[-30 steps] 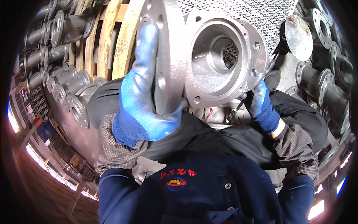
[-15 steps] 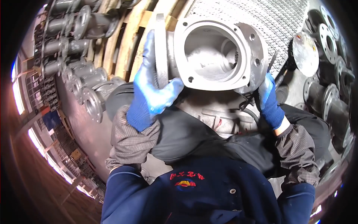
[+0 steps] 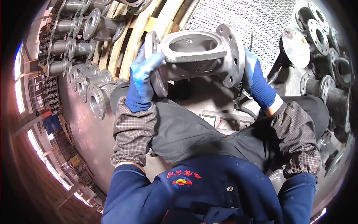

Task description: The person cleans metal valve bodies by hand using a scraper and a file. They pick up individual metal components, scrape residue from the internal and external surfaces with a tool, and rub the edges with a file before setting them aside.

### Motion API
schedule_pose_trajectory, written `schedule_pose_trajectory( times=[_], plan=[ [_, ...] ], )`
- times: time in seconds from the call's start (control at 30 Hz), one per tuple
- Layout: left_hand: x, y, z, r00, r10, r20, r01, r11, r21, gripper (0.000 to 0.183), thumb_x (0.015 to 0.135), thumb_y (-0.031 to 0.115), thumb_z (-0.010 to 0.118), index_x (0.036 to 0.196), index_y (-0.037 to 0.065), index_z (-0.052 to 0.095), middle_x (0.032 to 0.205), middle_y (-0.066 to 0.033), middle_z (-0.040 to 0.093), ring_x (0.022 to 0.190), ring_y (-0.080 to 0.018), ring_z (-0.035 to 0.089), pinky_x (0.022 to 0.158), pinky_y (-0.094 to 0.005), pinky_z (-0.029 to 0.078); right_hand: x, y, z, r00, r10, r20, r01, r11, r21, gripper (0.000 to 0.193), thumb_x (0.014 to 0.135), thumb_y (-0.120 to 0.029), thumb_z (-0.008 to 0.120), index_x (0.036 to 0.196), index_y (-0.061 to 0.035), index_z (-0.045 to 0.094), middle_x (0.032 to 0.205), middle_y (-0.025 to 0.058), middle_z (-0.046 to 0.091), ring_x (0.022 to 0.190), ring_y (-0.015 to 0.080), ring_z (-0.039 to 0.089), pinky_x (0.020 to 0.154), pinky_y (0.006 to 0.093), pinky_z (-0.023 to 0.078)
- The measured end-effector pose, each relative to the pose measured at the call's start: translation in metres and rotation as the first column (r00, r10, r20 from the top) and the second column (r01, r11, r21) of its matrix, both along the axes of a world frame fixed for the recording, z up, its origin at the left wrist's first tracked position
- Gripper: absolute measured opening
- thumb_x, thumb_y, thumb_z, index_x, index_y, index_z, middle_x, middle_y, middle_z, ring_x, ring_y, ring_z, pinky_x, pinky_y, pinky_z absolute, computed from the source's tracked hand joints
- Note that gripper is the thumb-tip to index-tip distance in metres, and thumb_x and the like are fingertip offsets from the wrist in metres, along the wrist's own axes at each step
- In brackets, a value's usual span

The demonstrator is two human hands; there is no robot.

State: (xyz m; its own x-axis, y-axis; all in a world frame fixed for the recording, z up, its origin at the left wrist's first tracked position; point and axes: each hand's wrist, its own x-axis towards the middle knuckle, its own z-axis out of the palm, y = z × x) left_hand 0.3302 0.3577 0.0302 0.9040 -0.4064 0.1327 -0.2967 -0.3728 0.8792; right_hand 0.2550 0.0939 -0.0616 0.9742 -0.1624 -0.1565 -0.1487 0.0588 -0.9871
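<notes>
— Over at the left, how's the left hand [image 3: 141,82]?
— Upright, gripping the grey casting [image 3: 194,71] by its left flange [image 3: 160,86], thumb spread across.
— And the casting?
— Just one, raised between both hands: two end flanges, one opening facing up.
— Right hand [image 3: 256,74]?
— Tilted inward, holding the right flange [image 3: 238,48]; fingertips hidden. Beyond, one round plate [image 3: 296,48].

Grey metal casting [image 3: 195,69], open-topped, round holed flange [image 3: 236,48] at each end, held aloft, nearly level

Casting [image 3: 197,68] between left hand [image 3: 142,80] and right hand [image 3: 257,77], mesh [image 3: 242,18] beyond (pallet [image 3: 166,19] left of mesh)
</notes>
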Motion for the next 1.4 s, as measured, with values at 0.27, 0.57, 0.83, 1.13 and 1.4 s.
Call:
schedule_pose_trajectory(
  times=[0.27, 0.57, 0.83, 1.13, 1.4],
  plan=[
    [0.016, -0.006, -0.019, 0.928, -0.115, 0.354, 0.127, 0.992, -0.011, 0.037, 0.088, 0.0, 0.048, 0.125, -0.003, 0.049, 0.121, -0.0191, 0.054, 0.111, -0.0273, 0.054, 0.097, -0.036, 0.042, 0.02, -0.02, -0.01, 0.96, -0.092, -0.263, 0.209, 0.864, 0.459, 0.031, 0.094, -0.029, 0.043, 0.108, -0.0042, 0.056, 0.098, 0.0063, 0.061, 0.083, 0.0169, 0.062, 0.069, 0.0341, 0.054],
    [0.024, -0.055, 0.005, 0.911, -0.177, 0.374, 0.165, 0.984, 0.065, 0.048, 0.081, 0.008, 0.061, 0.126, -0.001, 0.048, 0.125, -0.0254, 0.049, 0.12, -0.0354, 0.047, 0.101, -0.0393, 0.036, 0.046, -0.042, 0.006, 0.876, -0.18, -0.448, 0.443, 0.666, 0.6, 0.041, 0.095, -0.03, 0.032, 0.117, 0.0019, 0.047, 0.105, 0.0174, 0.057, 0.091, 0.0275, 0.061, 0.08, 0.0435, 0.052],
    [0.008, -0.089, 0.011, 0.994, 0.03, 0.105, -0.032, 0.999, 0.023, 0.075, 0.077, 0.02, 0.069, 0.135, -0.01, 0.031, 0.138, -0.0219, 0.037, 0.125, -0.0253, 0.04, 0.104, -0.0314, 0.031, 0.041, -0.061, -0.018, 0.942, -0.288, -0.175, 0.286, 0.958, -0.036, 0.054, 0.083, -0.043, 0.055, 0.11, 0.0039, 0.055, 0.096, 0.0146, 0.064, 0.087, 0.0222, 0.062, 0.076, 0.0329, 0.049],
    [-0.009, -0.1, 0.021, 0.999, 0.043, 0.007, -0.043, 0.997, -0.056, 0.07, 0.076, 0.012, 0.069, 0.134, -0.006, 0.033, 0.114, -0.0133, 0.056, 0.1, -0.0169, 0.055, 0.086, -0.0271, 0.045, 0.076, -0.055, 0.026, 0.906, -0.284, -0.315, -0.119, 0.544, -0.831, 0.049, 0.075, -0.032, 0.061, 0.115, -0.0052, 0.055, 0.104, 0.0195, 0.063, 0.097, 0.0315, 0.062, 0.085, 0.039, 0.048],
    [0.005, -0.09, 0.01, 0.99, 0.118, -0.082, -0.132, 0.97, -0.205, 0.068, 0.078, 0.015, 0.065, 0.132, -0.012, 0.034, 0.139, -0.0231, 0.036, 0.129, -0.0266, 0.036, 0.106, -0.032, 0.027, 0.052, -0.053, 0.039, 0.903, -0.213, -0.372, -0.162, 0.635, -0.756, 0.063, 0.075, -0.042, 0.065, 0.122, -0.0022, 0.051, 0.099, 0.016, 0.065, 0.091, 0.0279, 0.064, 0.082, 0.037, 0.049]
  ],
)
